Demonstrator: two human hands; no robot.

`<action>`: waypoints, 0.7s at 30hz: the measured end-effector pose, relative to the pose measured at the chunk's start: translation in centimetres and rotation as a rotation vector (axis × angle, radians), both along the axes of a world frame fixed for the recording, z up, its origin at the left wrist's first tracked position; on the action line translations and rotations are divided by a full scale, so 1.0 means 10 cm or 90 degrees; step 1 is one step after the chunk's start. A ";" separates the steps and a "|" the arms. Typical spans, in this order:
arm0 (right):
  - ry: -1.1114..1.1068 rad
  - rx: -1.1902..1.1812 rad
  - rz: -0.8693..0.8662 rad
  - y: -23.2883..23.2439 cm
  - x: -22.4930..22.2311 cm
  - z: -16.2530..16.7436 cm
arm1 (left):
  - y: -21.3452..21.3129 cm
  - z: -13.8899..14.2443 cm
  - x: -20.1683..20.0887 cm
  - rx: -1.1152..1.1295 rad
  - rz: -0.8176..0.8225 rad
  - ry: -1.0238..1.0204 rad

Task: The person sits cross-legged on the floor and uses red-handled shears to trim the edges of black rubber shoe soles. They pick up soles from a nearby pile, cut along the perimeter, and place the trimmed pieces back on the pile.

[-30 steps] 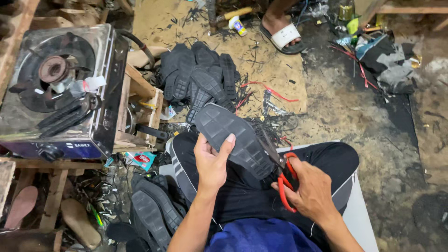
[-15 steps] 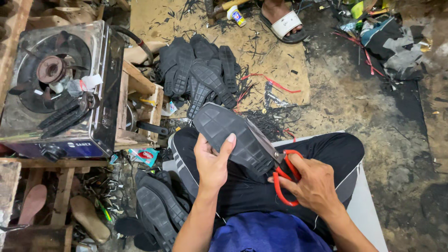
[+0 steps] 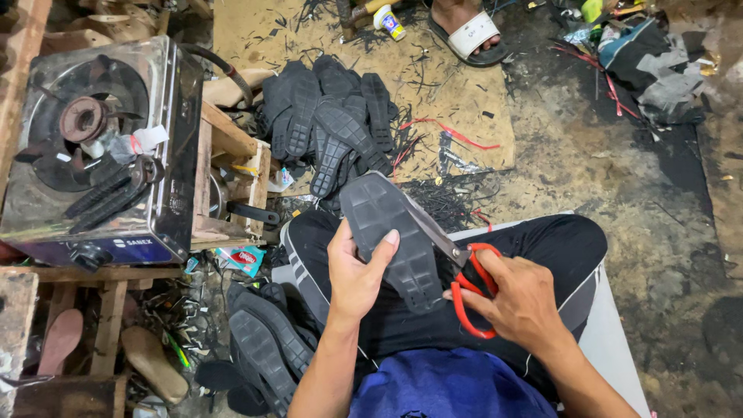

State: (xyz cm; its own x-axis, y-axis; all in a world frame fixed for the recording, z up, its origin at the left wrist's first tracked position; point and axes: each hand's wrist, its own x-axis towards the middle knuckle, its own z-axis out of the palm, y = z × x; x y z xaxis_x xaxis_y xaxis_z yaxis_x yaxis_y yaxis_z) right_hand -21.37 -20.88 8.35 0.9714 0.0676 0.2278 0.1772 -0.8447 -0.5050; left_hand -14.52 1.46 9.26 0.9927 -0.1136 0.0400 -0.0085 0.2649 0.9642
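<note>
Black rubber sole [image 3: 391, 236] is held over the lap, pinched at its 8 o'clock edge by the left hand [image 3: 352, 275] — long axis running 11 to 5. Red-handled scissors [image 3: 464, 282], gripped closed-fisted by the right hand [image 3: 522, 302], are set against its 3 o'clock edge.

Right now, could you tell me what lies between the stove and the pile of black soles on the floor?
In the head view, a wooden crate sits between stove and sole pile.

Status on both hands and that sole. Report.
Left hand grips black sole. Right hand works red scissors along its edge. Nothing in the way.
</note>
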 end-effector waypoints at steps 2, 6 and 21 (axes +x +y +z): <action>0.060 0.006 -0.005 -0.02 0.00 0.03 | 0.03 0.02 0.02 0.001 -0.004 -0.006; 0.116 0.045 0.005 -0.02 -0.02 0.09 | 0.05 0.04 0.07 -0.016 0.040 -0.016; 0.031 -0.025 -0.016 0.07 0.11 0.18 | -0.02 0.04 -0.06 0.026 -0.018 -0.019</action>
State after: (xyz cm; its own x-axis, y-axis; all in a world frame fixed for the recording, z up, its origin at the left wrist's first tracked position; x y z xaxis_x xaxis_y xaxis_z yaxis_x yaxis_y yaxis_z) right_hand -20.31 -20.13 10.14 0.9828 0.0517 0.1773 0.1321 -0.8677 -0.4792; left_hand -15.16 1.27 9.65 0.9876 -0.1434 0.0637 -0.0301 0.2256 0.9738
